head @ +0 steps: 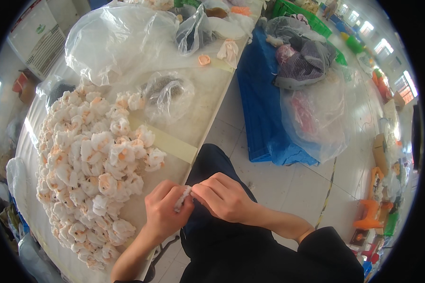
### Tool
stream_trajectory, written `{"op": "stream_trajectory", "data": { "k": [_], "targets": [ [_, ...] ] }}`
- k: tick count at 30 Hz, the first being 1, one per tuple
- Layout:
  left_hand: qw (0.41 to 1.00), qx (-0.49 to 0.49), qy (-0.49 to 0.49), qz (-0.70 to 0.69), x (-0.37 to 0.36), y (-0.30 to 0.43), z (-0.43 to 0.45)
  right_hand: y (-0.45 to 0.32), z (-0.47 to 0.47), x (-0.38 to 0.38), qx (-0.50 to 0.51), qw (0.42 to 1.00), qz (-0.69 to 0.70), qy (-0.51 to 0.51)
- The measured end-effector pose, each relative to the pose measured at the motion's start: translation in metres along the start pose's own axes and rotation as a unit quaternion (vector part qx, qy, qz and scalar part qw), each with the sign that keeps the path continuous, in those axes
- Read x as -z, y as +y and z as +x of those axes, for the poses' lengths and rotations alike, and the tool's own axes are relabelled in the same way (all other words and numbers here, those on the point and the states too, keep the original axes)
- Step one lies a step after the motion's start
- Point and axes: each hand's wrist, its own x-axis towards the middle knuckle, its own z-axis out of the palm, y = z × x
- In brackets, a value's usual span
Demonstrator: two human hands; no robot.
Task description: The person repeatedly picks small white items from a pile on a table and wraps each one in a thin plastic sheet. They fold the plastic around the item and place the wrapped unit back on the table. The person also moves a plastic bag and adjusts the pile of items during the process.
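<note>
Over my lap, just off the table's edge, my left hand (168, 205) grips a small white fluffy piece (183, 198), most of it hidden inside the fingers. Touching the end of that piece at its upper right are the pinched fingertips of my right hand (223, 198). What lies between those fingertips is too small to tell. To the left of both hands, a large heap of white fluffy pieces with peach-coloured parts (92, 155) covers much of the table.
Clear plastic bags (120, 39) lie on the table's far part, near a small peach-coloured piece (204, 59). A smaller bag with dark contents (168, 93) rests beyond the heap. Right of the table stands a blue crate (256, 141) under bags and checked cloth (304, 63).
</note>
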Motion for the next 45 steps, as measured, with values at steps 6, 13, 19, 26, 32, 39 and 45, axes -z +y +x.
{"op": "stream_trajectory", "data": {
  "k": [6, 13, 19, 26, 32, 39, 45],
  "targets": [
    [0.999, 0.035, -0.035, -0.005, 0.001, 0.006, 0.007, 0.004, -0.005, -0.002, -0.132, 0.981, 0.143, 0.013],
    [0.996, 0.068, -0.036, -0.048, -0.002, 0.011, 0.004, 0.003, -0.011, -0.006, -0.196, 0.951, 0.238, -0.005],
    [0.953, 0.181, -0.154, -0.188, 0.019, 0.044, 0.012, 0.005, -0.011, 0.006, -0.174, 0.934, 0.308, -0.051],
    [0.930, 0.156, -0.196, -0.271, 0.022, 0.050, 0.012, -0.006, -0.015, 0.033, -0.250, 0.882, 0.381, -0.121],
    [0.940, 0.137, -0.165, -0.265, 0.016, 0.052, 0.007, -0.007, -0.021, 0.032, -0.231, 0.915, 0.317, -0.090],
    [0.952, 0.128, -0.116, -0.254, 0.008, 0.045, 0.000, -0.011, -0.024, 0.014, -0.090, 0.983, 0.157, 0.012],
    [0.984, 0.068, -0.077, -0.145, 0.001, 0.030, -0.006, -0.004, -0.026, 0.004, -0.026, 0.998, 0.055, 0.013]
  ]
}}
